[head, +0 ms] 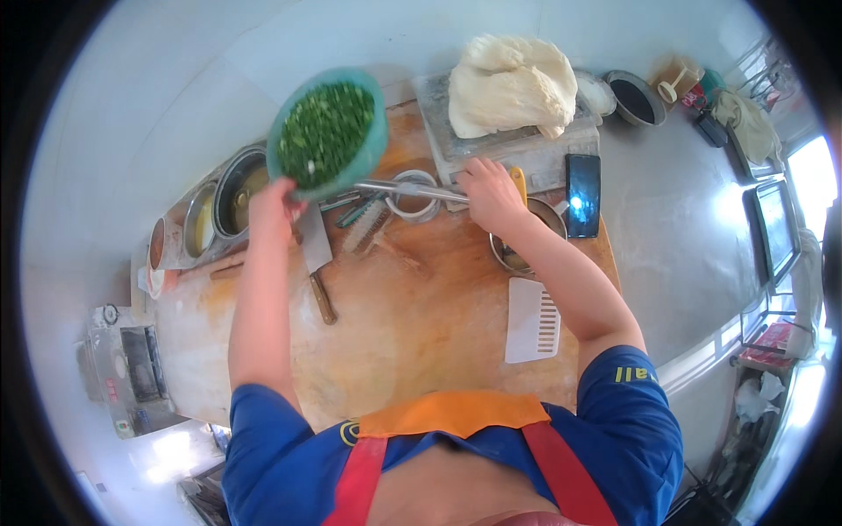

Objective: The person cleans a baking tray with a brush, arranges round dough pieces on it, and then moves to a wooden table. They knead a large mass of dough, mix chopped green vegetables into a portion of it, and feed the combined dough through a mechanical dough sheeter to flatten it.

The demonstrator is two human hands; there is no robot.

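My left hand (273, 207) grips the near rim of a green plastic bowl (377, 141), which is tilted towards me. Chopped green herbs or scallions (325, 135) fill it. In my right hand (492, 197) is one end of a shiny metal rod (414, 191), which reaches left across a white ring-shaped object (431, 209) to the bowl's side. Whether the rod touches the bowl, I cannot tell. Under my right wrist stands a metal pot (498, 248) with a yellow-handled tool (518, 181) beside my fingers. A wooden-handled knife or cleaver (322, 299) lies below my left hand.
A large dough mass (513, 85) rests on a floury lidded box (559, 144) at the back. Metal pots (223, 197) line the left edge. A phone (583, 217), a slotted white scraper (523, 322) and a bristle brush (368, 227) lie on the wooden board (408, 329).
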